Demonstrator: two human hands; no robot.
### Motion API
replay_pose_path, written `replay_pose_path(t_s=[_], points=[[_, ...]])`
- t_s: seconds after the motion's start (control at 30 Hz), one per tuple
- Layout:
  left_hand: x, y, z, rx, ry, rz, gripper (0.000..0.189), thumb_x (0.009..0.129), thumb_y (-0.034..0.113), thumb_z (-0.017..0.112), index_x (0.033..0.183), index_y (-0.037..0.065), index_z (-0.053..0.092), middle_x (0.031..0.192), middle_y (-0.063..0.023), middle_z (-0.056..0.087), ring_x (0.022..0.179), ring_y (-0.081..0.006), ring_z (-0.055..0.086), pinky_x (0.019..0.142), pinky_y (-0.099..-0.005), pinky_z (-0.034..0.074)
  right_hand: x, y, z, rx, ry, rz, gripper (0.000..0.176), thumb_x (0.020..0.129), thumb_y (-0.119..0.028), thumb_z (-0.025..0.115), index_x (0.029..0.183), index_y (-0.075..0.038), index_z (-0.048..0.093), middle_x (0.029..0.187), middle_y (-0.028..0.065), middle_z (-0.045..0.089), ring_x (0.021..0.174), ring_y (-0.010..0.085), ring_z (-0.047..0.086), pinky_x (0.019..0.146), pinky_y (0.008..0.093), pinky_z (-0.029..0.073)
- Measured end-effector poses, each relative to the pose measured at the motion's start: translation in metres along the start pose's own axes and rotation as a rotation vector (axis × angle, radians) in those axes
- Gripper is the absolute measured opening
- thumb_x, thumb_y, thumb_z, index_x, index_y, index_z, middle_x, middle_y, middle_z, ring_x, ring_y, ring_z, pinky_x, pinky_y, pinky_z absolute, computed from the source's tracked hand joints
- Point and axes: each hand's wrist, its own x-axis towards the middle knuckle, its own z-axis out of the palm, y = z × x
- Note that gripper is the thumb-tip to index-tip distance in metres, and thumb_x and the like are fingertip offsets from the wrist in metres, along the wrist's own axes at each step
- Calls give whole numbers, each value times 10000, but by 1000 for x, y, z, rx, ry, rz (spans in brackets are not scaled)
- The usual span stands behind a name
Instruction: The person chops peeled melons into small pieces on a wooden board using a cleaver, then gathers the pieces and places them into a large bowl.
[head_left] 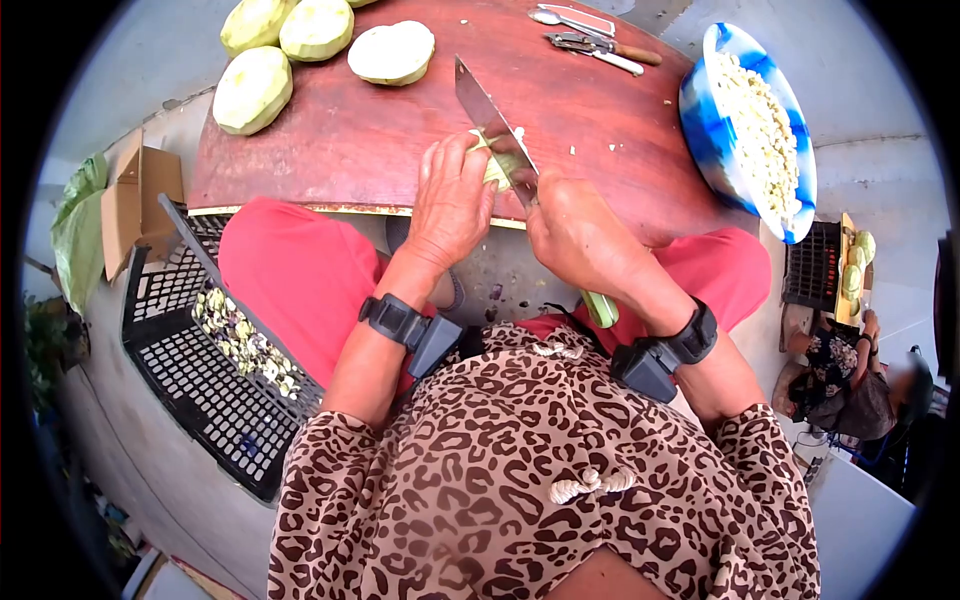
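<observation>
My left hand (452, 205) presses down on a small pale green vegetable piece (497, 168) at the near edge of the reddish wooden board (330, 150). My right hand (577, 232) grips a cleaver (490, 118) by its green handle, and the blade rests on that piece, beside my left fingers. Three peeled pale green vegetable pieces (285, 45) lie at the board's far left, one of them a flat cut half (392, 52).
A blue and white bowl (700, 110) full of cut white chunks sits at the right. A peeler and small knives (598, 40) lie at the board's far edge. A black plastic crate (215, 365) with scraps stands left, next to a cardboard box (140, 200). Another person (855, 385) sits at the right.
</observation>
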Motion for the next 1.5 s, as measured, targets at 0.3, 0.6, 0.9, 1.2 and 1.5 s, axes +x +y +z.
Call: replay_pose_path(t_s=[0.3,0.6,0.9,1.2,1.5], points=[[-3,-1,1,-42,-12,-19,465,795,15,664,1225,-3,487,1291,-211,477,1217,-415,464,1032,-478,389,15,6,27,-52,-25,57,192,822,-27,556,953,113,540,832,354,641,818,511,656,709,539,538],[-3,-6,1,-98,16,-30,515,802,43,682,1263,-6,456,1312,-224,467,1204,-422,477,1021,-469,413,12,29,43,29,123,11,200,867,-54,573,973,96,496,777,325,636,768,504,637,684,551,509],[-7,-4,-5,-81,64,-42,621,758,90,717,1303,2,432,1346,-226,441,1222,-424,443,1059,-484,356,1,19,23,101,185,-35,175,900,-50,575,993,86,517,815,331,632,811,504,632,693,537,501],[-7,-5,-5,-44,45,-24,508,750,90,720,1205,13,509,1278,-203,482,1175,-411,462,1022,-483,373,-6,3,19,38,70,13,191,872,-3,541,1030,100,516,764,357,616,771,519,629,680,555,494],[-5,-3,-10,-75,18,-30,480,743,51,723,1178,16,524,1259,-193,502,1175,-407,466,1020,-477,382,2,-2,15,-22,51,-48,140,845,-5,539,909,118,524,736,360,606,750,518,636,667,556,503]])
